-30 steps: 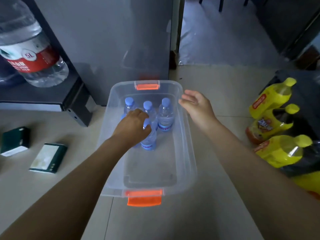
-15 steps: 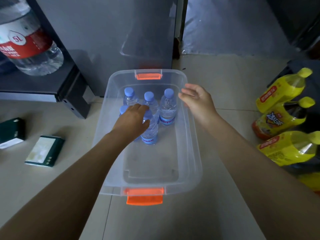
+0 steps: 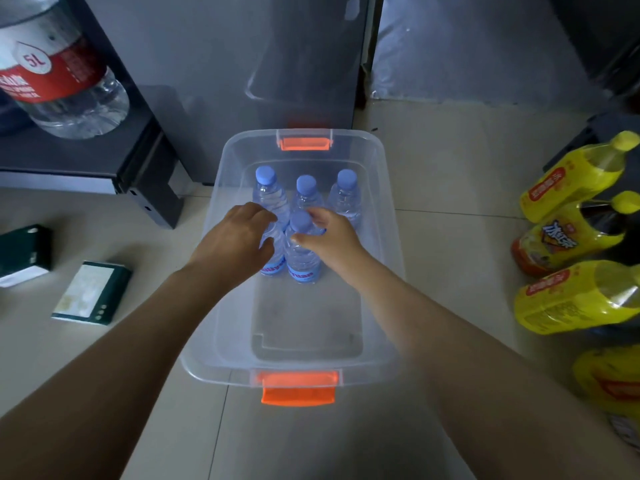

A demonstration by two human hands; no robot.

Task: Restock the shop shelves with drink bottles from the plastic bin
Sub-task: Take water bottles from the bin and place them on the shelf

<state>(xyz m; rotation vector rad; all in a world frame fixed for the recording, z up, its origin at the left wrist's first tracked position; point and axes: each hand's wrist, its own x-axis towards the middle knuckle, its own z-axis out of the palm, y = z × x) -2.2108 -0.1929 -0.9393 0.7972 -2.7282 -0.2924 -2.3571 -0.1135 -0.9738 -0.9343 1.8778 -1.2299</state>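
Five small clear water bottles with blue caps stand upright in the far half of the clear plastic bin (image 3: pixel 304 327) with orange latches, which sits on the pale tiled floor (image 3: pixel 450 220). Three of them form the back row (image 3: pixel 306 199), and two stand just in front, touching each other.

The left hand (image 3: pixel 235 240) is curled down over the top of the front-left bottle (image 3: pixel 273 268). It hides the cap and seems to be grasping the neck. The right hand (image 3: pixel 332 237) clasps the front-right bottle (image 3: pixel 301 258) at the shoulder. Its thumb is on the near side and its fingers are behind the neck, with the blue cap showing between them.

By my reading, a pair is about to be lifted out for shelving. The near half of the bin is bare (how full it started cannot be known from here). Once these two go, three would be left to carry. No small bottle is visible on any shelf, so the placing itself cannot be checked.

On the left, a dark shelf unit (image 3: pixel 86 157) carries one large clear water jug with a red label marked 5L (image 3: pixel 65 81). Two dark green boxes lie on the floor near it, one at the edge (image 3: pixel 24 251) and one closer to the bin (image 3: pixel 93 292). A grey cabinet (image 3: pixel 225 64) rises behind the bin. At the right edge are big yellow drink bottles (image 3: pixel 575 181): four can be counted, and a scrap in the corner may be a fifth.
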